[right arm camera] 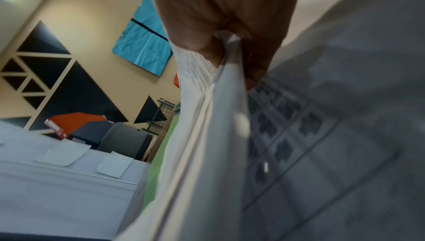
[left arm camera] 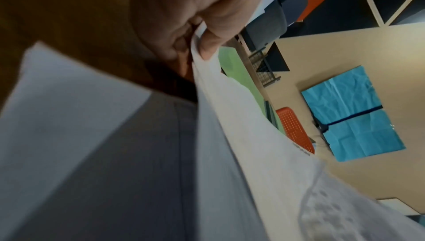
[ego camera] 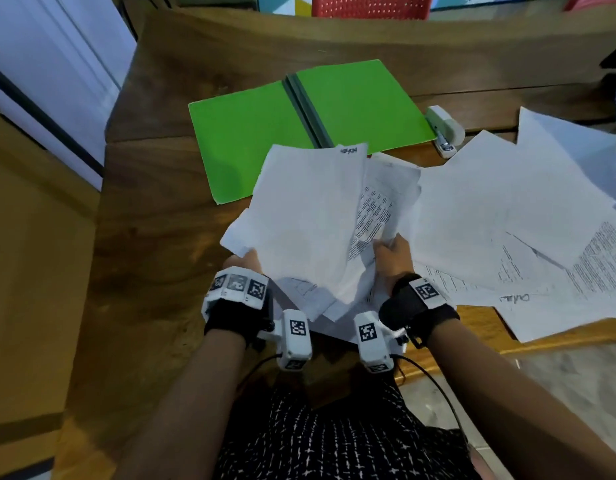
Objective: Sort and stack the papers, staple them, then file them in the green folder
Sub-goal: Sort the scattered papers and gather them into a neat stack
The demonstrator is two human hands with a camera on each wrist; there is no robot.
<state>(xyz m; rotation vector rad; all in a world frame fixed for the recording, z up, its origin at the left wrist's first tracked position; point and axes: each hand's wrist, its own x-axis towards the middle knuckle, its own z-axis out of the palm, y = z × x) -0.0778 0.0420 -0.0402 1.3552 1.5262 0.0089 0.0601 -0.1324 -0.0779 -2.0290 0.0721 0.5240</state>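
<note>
Head view: a loose, uneven bundle of papers (ego camera: 310, 216) is held raised over the bench (ego camera: 154, 271), gripped at its near left corner by the left hand (ego camera: 242, 263) and at its right edge by the right hand (ego camera: 393, 259). Fingers (left arm camera: 207, 45) of both hands are seen pinched on the sheets in the wrist views. Beyond the bundle, the green folder (ego camera: 251, 133) lies open flat, with a stapler (ego camera: 445, 129) just beside its right edge. More sheets (ego camera: 528, 216) are spread on the right.
</note>
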